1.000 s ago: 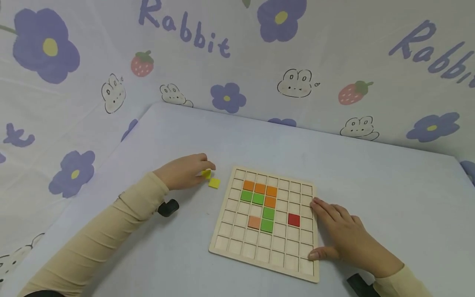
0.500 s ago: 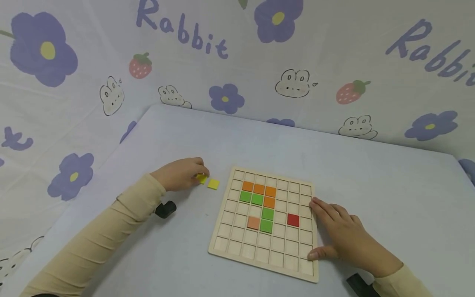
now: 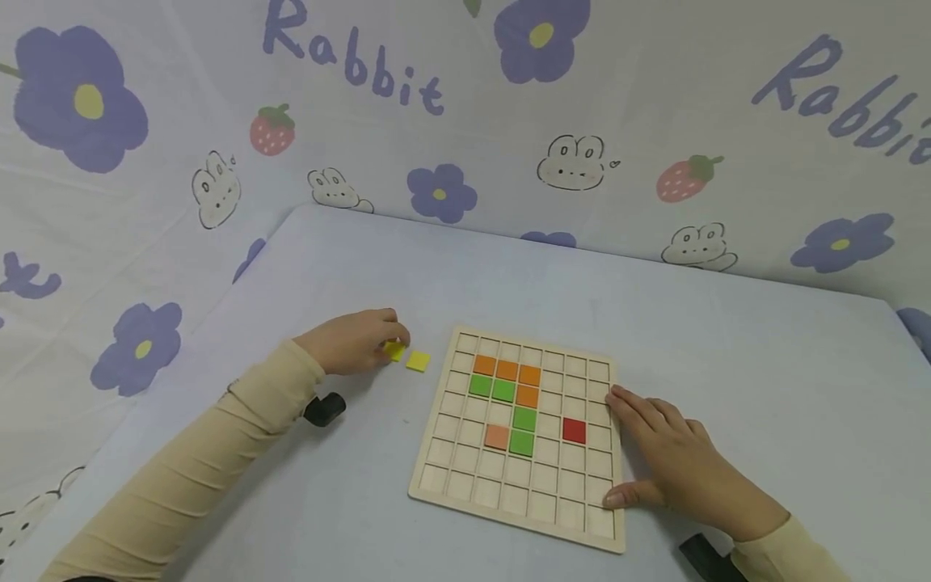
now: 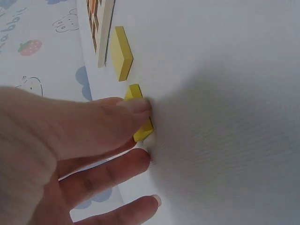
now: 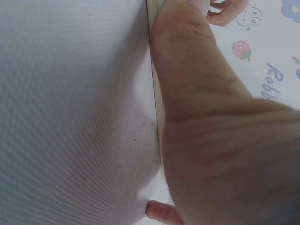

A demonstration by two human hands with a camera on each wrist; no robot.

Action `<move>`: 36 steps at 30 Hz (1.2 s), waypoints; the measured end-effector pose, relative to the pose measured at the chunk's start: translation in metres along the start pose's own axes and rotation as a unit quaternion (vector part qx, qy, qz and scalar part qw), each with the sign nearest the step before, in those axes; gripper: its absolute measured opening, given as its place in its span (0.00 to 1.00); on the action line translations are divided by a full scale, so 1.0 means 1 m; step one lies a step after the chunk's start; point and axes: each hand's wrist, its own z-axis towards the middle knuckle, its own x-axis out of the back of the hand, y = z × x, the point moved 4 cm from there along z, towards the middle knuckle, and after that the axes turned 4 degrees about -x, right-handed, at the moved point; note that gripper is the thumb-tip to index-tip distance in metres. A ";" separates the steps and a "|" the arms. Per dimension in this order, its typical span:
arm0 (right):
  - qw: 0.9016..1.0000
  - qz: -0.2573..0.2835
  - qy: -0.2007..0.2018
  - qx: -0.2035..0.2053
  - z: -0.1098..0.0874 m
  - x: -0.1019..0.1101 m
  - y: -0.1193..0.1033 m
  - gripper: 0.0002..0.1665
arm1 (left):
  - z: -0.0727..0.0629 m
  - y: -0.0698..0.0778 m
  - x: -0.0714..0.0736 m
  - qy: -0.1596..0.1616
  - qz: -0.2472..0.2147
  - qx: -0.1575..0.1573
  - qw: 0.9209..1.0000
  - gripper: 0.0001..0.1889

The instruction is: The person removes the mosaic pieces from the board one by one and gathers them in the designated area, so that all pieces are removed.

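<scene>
My left hand (image 3: 356, 341) pinches a small yellow square tile (image 4: 146, 133) between thumb and fingers, low over the white tabletop left of the board. A second yellow tile (image 3: 418, 361) lies flat between that hand and the wooden grid board (image 3: 465, 505). My right hand (image 3: 676, 461) rests along the board's right edge, thumb on the rim near the bottom and fingertips on the rim higher up. In the right wrist view the thumb (image 5: 187, 56) lies against the board's pale edge.
Set in the board's cells are orange tiles (image 3: 507, 369), green tiles (image 3: 503, 390), a salmon tile (image 3: 497, 437) and a red tile (image 3: 574, 431). A white cloth wall (image 3: 494, 121) printed with rabbits and flowers rises behind the table (image 3: 582, 291).
My left hand has drawn slightly left and down with the yellow tile, away from the other yellow one, then held still. The right hand stays on the board's edge.
</scene>
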 end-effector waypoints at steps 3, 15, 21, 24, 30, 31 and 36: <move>1.000 0.000 0.003 0.002 0.000 0.000 0.001 0.71 | 0.002 0.002 0.003 -0.018 0.016 0.011 1.000 0.18; 1.000 -0.011 0.005 0.003 -0.003 0.000 0.003 0.70 | 0.030 0.039 0.017 0.003 0.005 -0.059 0.998 0.15; 1.000 -0.004 0.009 0.011 -0.004 0.002 0.000 0.69 | 0.050 0.072 0.018 0.029 0.002 -0.121 0.992 0.12; 1.000 0.000 0.007 0.012 -0.005 0.003 0.000 0.68 | 0.062 0.093 0.017 0.032 -0.004 -0.152 0.988 0.11; 1.000 0.001 -0.001 0.006 -0.006 0.003 0.001 0.69 | 0.081 0.123 0.011 0.019 -0.004 -0.196 0.980 0.11; 1.000 0.001 -0.002 0.005 -0.006 0.003 0.001 0.69 | 0.083 0.126 0.010 0.018 -0.002 -0.201 0.979 0.11; 1.000 -0.007 -0.014 0.000 -0.004 0.005 0.002 0.70 | 0.092 0.140 0.006 0.008 0.007 -0.208 0.978 0.12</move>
